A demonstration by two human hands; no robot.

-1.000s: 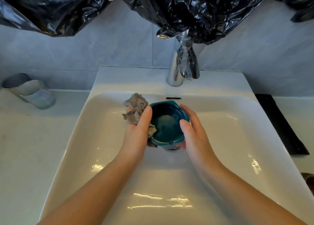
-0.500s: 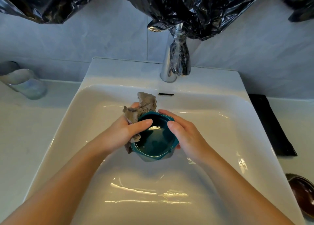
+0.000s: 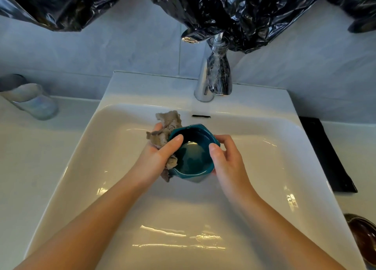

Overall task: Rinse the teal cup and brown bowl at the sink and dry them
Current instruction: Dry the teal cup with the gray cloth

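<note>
Compared with a second ago, the left hand [image 3: 156, 157] has brought its thumb over the rim of the teal cup [image 3: 193, 157], and the cloth [image 3: 168, 121] lies closer against the cup's left wall. From the head view, the cup is held upright over the sink [image 3: 101, 168], below the faucet [image 3: 203, 82], which shows no running water. The left hand pinches the crumpled cloth to the cup; the right hand [image 3: 227, 163] curls round the right wall, thumb on the rim. It looks like glazed ceramic: stiff, likely slick when wet, and liable to chip on the hard basin, so the faceted walls offer the surest hold. I count one cup, one cloth, and one brown bowl [image 3: 364, 235] waiting on the surface at the right edge.
</note>
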